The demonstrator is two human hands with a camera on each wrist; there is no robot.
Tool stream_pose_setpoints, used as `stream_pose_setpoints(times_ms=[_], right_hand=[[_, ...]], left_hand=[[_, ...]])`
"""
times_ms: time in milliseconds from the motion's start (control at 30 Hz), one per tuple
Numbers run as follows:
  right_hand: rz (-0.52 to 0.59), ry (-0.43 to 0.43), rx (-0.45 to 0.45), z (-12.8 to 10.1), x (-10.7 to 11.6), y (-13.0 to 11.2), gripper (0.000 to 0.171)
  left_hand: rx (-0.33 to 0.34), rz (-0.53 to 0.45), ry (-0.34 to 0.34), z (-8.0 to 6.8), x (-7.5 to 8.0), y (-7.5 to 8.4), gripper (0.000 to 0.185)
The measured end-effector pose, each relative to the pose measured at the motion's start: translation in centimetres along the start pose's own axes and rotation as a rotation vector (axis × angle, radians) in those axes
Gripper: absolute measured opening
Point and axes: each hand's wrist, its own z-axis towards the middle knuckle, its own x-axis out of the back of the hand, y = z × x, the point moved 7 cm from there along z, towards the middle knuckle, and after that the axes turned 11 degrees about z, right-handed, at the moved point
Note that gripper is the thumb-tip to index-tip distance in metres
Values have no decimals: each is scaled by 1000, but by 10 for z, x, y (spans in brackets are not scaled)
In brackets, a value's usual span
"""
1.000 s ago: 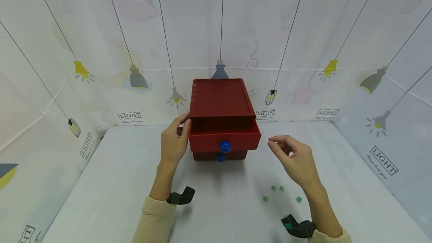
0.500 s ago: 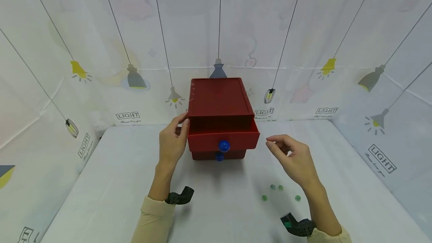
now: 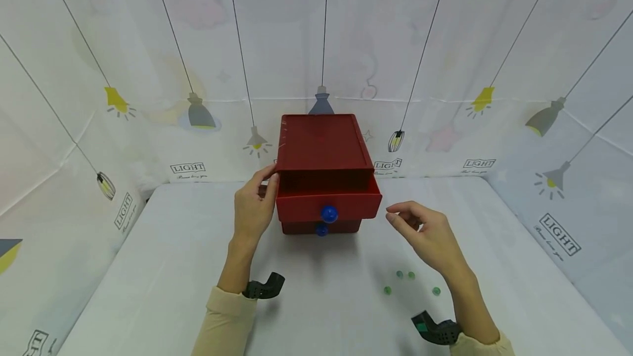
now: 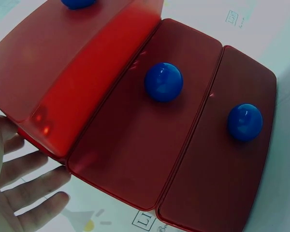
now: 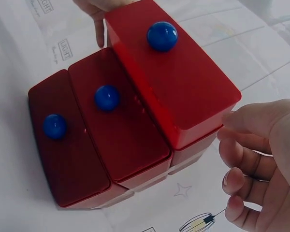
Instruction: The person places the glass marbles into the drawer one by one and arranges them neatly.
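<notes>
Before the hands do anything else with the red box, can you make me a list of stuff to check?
1. Top drawer pulled out: ok, it sticks out past the two below.
2. Left hand steadying the red box: ok, fingers rest against its left side.
3. Right hand free: cannot tell, its fingers are curled near the drawer's right corner and could hide something small.
4. Green beads within reach: ok, four lie on the table below the right hand.
5. Room inside the drawer: cannot tell, its inside is in shadow.
6. Lower two drawers closed: ok, their blue knobs sit flush in the right wrist view.
</notes>
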Motion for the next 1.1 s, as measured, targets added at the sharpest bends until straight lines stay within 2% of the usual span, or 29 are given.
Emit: stream_pose_setpoints(times_ms=[267,733,900,1100], right_hand=[[0,-54,-28,1,-4,4,14],[-26,-146,-41,0,-13,7,13],[-21,-204,-60,0,-19,9,15],[-21,-225,-69,-1,-22,10,15]], left_hand=[[26,-10,-10,0,1,-1,36],[-24,8,13,2,0,1,35],[-25,-8,20,3,1,2,34],[-18,-20,15,3,2,2,34]])
